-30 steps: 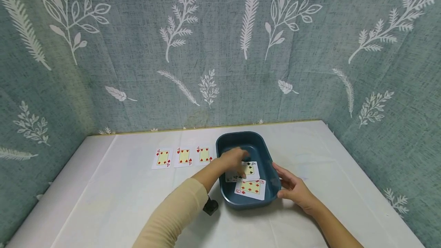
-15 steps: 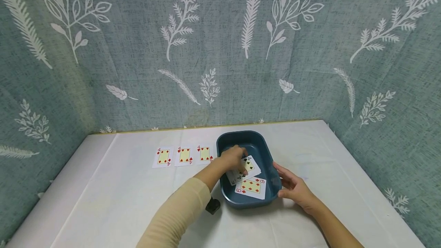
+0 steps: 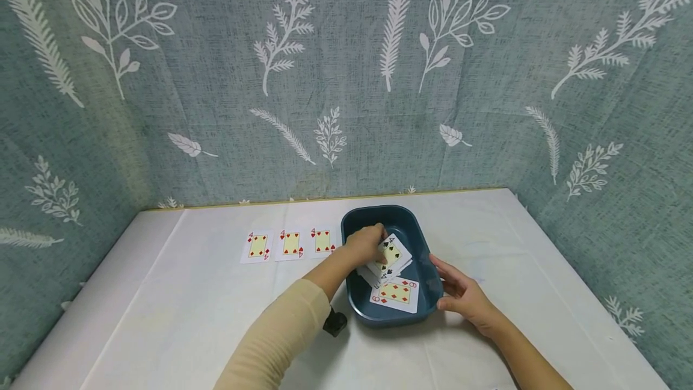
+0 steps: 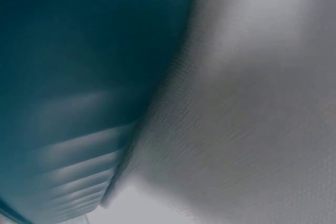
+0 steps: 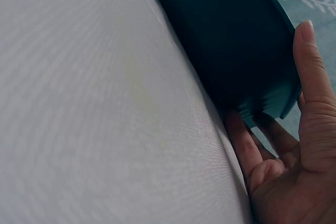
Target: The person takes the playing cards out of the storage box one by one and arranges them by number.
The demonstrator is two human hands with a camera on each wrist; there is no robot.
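Inside a dark blue plastic bin (image 3: pixel 357 304), my left hand (image 3: pixel 366 245) pinches a four of spades playing card (image 3: pixel 399 251), which lies tilted over other cards. Part of my left fingers is hidden behind the hand. Below it in the bin, a red diamond card (image 3: pixel 397 303) lies face up. My right hand (image 3: pixel 467 301) holds the bin's right side. In the right wrist view, the thumb (image 5: pixel 310 61) is at the rim and the other fingers touch the wall lower down. Only the bin's ridged outer wall (image 4: pixel 84 103) and the cloth show in the left wrist view.
To the left of the bin, a four of diamonds (image 3: pixel 258 246) and two fours of hearts lie face up in a row on the white cloth (image 3: pixel 162 318). A black wrist device (image 3: pixel 335 322) hangs under the left forearm. Patterned fabric (image 3: pixel 346 77) stands behind the table.
The four of spades has turned from nearly level to a steep slant and shifted slightly up, exposing cards beneath. My left fingers moved with it. The right hand stays on the bin.
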